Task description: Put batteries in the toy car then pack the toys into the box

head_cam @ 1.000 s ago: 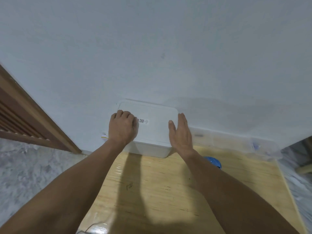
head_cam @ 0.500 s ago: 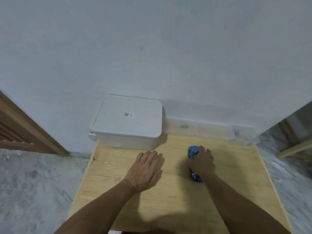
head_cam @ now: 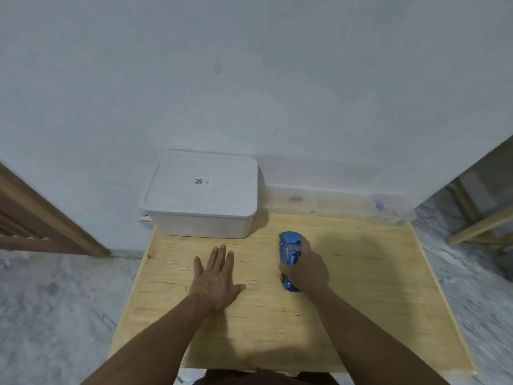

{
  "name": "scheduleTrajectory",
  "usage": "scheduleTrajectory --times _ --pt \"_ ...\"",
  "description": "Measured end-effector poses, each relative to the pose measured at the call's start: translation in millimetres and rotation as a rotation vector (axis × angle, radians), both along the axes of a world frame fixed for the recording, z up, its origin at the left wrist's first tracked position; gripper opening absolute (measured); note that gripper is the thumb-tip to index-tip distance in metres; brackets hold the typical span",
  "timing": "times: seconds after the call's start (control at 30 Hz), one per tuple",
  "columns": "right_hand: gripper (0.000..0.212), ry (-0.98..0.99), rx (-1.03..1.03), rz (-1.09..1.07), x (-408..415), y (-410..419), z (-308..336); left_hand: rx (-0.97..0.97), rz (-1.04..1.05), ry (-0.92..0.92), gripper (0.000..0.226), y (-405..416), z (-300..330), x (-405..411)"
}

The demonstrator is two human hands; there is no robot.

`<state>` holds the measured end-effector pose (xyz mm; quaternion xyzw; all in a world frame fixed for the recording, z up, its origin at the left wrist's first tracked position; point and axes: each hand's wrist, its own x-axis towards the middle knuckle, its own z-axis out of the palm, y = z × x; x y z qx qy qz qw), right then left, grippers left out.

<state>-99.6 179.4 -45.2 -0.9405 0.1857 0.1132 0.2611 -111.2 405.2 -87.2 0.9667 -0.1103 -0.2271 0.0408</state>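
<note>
Lidded white box [head_cam: 200,194], contents hidden; toy car [head_cam: 289,255] outside.

A pale wooden table [head_cam: 361,287] stands against a white wall [head_cam: 249,79]; clear plastic containers [head_cam: 333,204] line its far edge.

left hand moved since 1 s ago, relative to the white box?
Yes. The left hand has come off the white box lid and back toward the person; it now lies flat on the table, in front of the box.
</note>
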Motion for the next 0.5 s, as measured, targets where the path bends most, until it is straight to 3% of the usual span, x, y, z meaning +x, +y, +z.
scheduleTrajectory --times 0.23,0.5 --pt "0.088 -0.059 -0.096 0.071 -10 32 -7 -0.022 0.055 0.064 0.09 1 2 -1" --pt "0.092 -0.008 -0.095 -0.013 -16 37 -6 -0.023 0.065 0.11 0.09 0 8 -2"
